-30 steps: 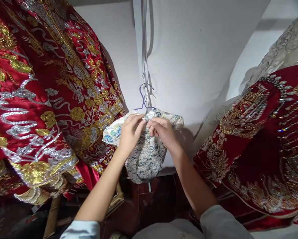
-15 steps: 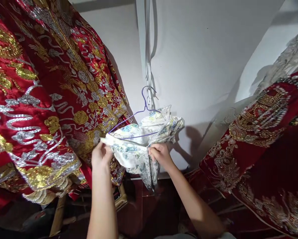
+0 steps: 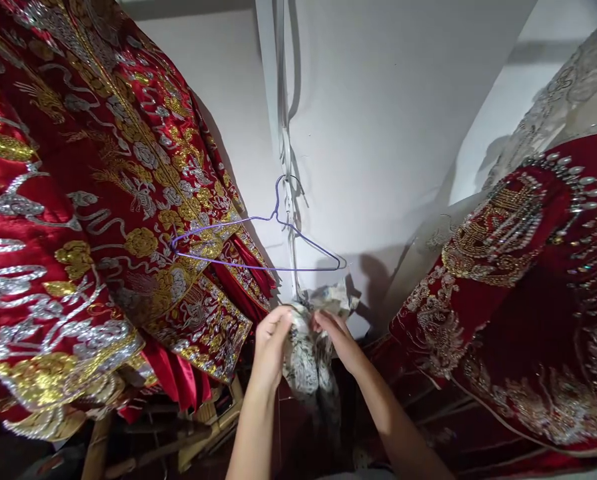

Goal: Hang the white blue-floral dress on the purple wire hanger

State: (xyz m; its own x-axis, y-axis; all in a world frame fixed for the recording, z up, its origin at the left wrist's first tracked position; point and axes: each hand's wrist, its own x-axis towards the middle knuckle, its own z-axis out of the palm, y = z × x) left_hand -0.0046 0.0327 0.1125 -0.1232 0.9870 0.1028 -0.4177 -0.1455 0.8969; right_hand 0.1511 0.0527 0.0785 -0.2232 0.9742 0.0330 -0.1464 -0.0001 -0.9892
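Two bare hands bunch a small blue-and-white floral garment (image 3: 308, 347) just below an empty purple wire hanger (image 3: 258, 247) that hangs from a cord on the white wall (image 3: 403, 120). The left hand (image 3: 271, 347) and right hand (image 3: 339, 340) each close their grip on the cloth, gathering it between them, while embroidered red gowns (image 3: 93, 200) hang on both sides

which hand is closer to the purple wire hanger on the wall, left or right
Left, though narrowly. The left hand grips the small floral garment below the purple hanger, under its bottom wire. The right hand grips the same cloth lower right, below the hanger's right tip.
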